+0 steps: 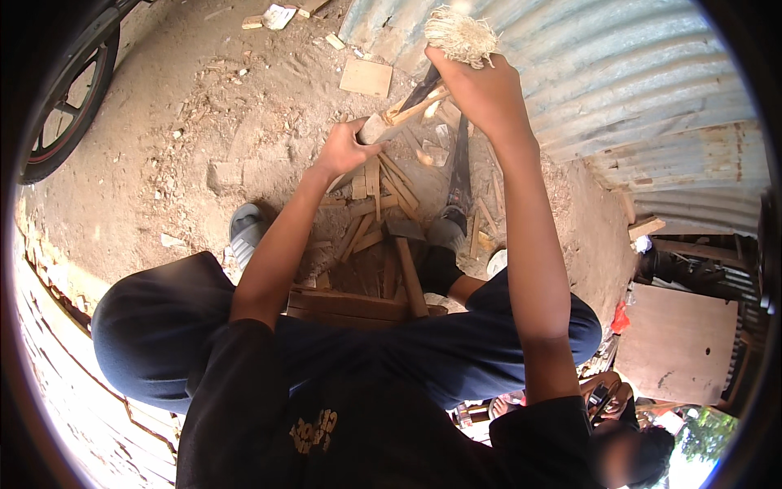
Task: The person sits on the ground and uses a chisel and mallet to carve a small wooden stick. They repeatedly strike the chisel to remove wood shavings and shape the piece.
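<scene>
My left hand is closed around a pale piece of wood, thumb along its near side. Farther off and to the right, my right hand grips something whose straw-coloured, frayed end sticks out above the fist; its shaft is hidden by my fingers. Between my hands run a thin light wooden strip and a dark flat bar; how they join the held pieces I cannot tell. Below lie several split wood pieces. A tool with a dark metal head and wooden handle leans between my legs.
A wooden box stands between my knees. Corrugated metal sheeting borders the right. A dark upright bar is near my right foot. A wheel stands at far left; a board and another person are at lower right.
</scene>
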Action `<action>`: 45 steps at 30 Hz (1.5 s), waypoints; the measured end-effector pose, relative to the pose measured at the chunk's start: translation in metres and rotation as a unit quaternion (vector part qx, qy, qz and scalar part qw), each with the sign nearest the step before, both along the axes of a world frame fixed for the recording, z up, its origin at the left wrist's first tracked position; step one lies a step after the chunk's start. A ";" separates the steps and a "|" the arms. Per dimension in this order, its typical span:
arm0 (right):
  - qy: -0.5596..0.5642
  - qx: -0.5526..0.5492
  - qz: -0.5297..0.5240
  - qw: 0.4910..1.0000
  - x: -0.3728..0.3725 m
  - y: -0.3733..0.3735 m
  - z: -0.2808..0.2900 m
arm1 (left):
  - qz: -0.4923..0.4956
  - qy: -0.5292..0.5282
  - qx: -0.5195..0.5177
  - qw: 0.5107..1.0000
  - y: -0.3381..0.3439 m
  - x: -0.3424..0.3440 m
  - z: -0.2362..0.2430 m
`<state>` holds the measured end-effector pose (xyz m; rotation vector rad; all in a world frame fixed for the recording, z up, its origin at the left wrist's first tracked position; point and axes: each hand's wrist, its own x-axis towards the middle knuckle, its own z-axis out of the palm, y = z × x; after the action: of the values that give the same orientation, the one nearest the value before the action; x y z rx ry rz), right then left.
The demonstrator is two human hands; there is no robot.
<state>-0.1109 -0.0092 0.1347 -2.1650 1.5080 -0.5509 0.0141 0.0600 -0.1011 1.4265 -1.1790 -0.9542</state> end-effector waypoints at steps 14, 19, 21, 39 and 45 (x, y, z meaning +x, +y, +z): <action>-0.238 0.120 0.052 0.963 -0.033 -0.015 -0.012 | -0.019 0.068 -0.017 0.997 0.004 -0.001 -0.016; -0.343 0.223 0.085 0.909 -0.038 -0.019 -0.025 | -0.031 0.051 0.019 0.998 0.012 0.005 -0.005; -0.338 0.212 0.073 0.914 -0.036 -0.018 -0.024 | -0.031 0.043 0.043 0.998 0.012 0.005 -0.003; -0.148 -0.023 0.020 0.988 -0.009 0.012 -0.022 | -0.028 0.006 0.060 0.998 0.012 0.006 -0.001; -0.127 0.097 0.109 0.981 -0.027 -0.007 -0.030 | -0.012 0.059 0.002 0.998 0.007 0.007 -0.008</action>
<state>-0.1377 -0.0159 0.1043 -1.9914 1.1232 -0.5553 0.0208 0.0668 -0.1094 1.3425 -1.1105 -1.0433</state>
